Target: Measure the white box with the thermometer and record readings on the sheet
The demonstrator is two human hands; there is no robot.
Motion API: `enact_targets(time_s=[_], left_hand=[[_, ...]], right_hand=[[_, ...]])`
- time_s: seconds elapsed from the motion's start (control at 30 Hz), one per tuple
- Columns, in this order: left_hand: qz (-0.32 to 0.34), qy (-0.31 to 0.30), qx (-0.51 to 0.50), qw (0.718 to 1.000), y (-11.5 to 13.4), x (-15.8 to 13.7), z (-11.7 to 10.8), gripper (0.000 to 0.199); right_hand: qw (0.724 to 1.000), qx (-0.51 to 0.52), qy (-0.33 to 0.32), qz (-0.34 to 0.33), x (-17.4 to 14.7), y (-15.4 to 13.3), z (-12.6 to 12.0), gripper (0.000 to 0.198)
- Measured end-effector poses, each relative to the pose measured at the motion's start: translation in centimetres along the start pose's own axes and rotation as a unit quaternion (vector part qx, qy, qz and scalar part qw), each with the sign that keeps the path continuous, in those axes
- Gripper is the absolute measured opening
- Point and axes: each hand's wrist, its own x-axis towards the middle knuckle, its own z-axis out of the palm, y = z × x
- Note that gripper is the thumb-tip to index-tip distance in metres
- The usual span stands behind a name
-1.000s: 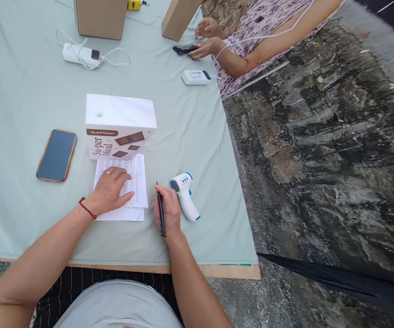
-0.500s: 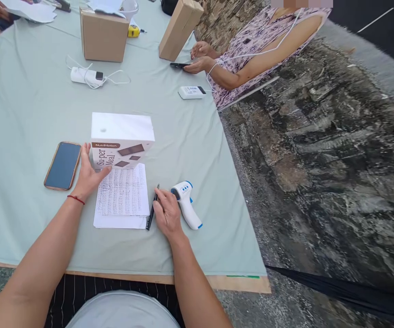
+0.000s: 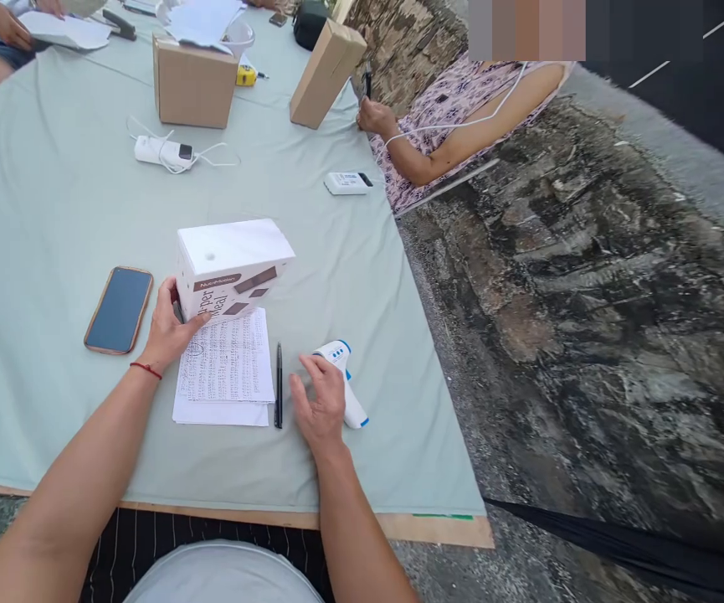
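At the far left of the table [image 3: 35, 251], which is covered in pale green cloth, a phone [image 3: 119, 309] in a brown case lies face up, well clear of everything but the left hand [image 3: 170, 328] just to its right. That hand grips the near left corner of a white box [image 3: 231, 268] printed with brown lettering, thumb on the front face and fingers wrapped behind the left side, so the hand is closed on the box; the box is tilted, its near edge resting at the top of a sheet of handwritten paper [image 3: 227, 358] that lies on a second blank sheet. Just right of the paper a black pen [image 3: 279, 384] lies flat on the cloth, pointing away from the person and touched by neither hand. Next comes the right hand [image 3: 317, 402], fingers spread and loosely curved, palm down, resting over the handle of a white and blue infrared thermometer [image 3: 344, 377] without closing around it. Farther back on the cloth stand two cardboard boxes [image 3: 192, 82], with a white device wound in cable [image 3: 164, 152] before the left one and a small white unit [image 3: 347, 182] nearer the right edge. Beyond that edge another person in a patterned top holds up a dark phone [image 3: 367, 84].
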Motion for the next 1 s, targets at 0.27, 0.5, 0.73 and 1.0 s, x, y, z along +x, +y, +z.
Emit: enact_targets(time_s=[0.27,0.5,0.73,1.0], left_hand=[[-0.061,0.006,-0.156,0.986,2.7,-1.0,0.2,0.076],[-0.13,-0.051,-0.123,0.983,3.3,-1.9,0.6,0.074],[-0.12,-0.068,-0.092,0.986,4.0,-1.7,0.3,0.063],[-0.103,-0.078,-0.106,0.986,4.0,-1.9,0.4,0.062]], right_hand=[[0.942,-0.146,-0.101,0.283,0.5,5.0,-4.0,0.058],[0.922,0.145,-0.009,0.36,2.3,-0.6,-3.6,0.046],[0.845,0.417,-0.105,0.318,5.1,-8.9,-1.6,0.033],[0.814,0.445,-0.101,0.36,7.6,-11.2,0.0,0.035]])
